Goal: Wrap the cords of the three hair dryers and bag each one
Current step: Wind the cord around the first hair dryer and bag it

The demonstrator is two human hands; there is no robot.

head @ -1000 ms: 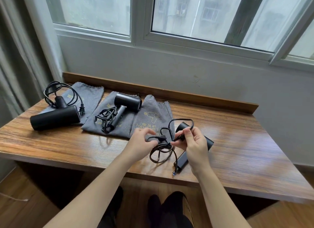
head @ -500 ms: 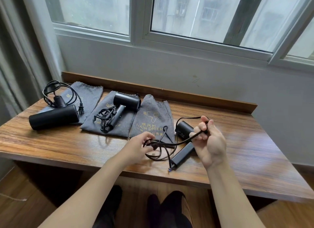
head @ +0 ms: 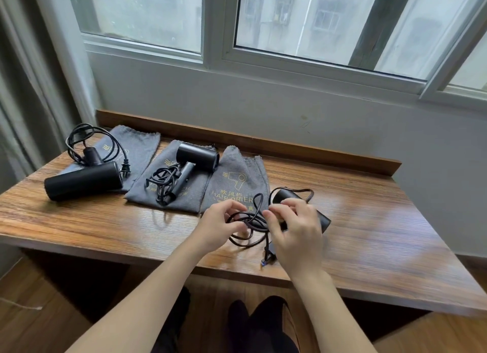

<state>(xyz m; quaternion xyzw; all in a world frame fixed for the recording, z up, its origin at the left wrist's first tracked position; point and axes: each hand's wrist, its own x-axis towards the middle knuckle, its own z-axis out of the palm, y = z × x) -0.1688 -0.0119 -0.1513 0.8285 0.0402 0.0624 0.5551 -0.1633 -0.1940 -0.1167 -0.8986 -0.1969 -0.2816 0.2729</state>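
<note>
Brown wood-grain table with raised back lip against a pale grey wall; white-framed sliding window admitting daylight; grey curtain at left; apparently wooden floor below.

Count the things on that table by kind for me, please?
Black hair dryers: 3 (left, middle, right, which the hands are working over)
Grey cloth bags: 3 (left, middle, right)
Total: 6

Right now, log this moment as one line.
step: cord wrapping | left hand: holds cord loops | right hand: on cord | hair dryer: on table, unbagged
</note>
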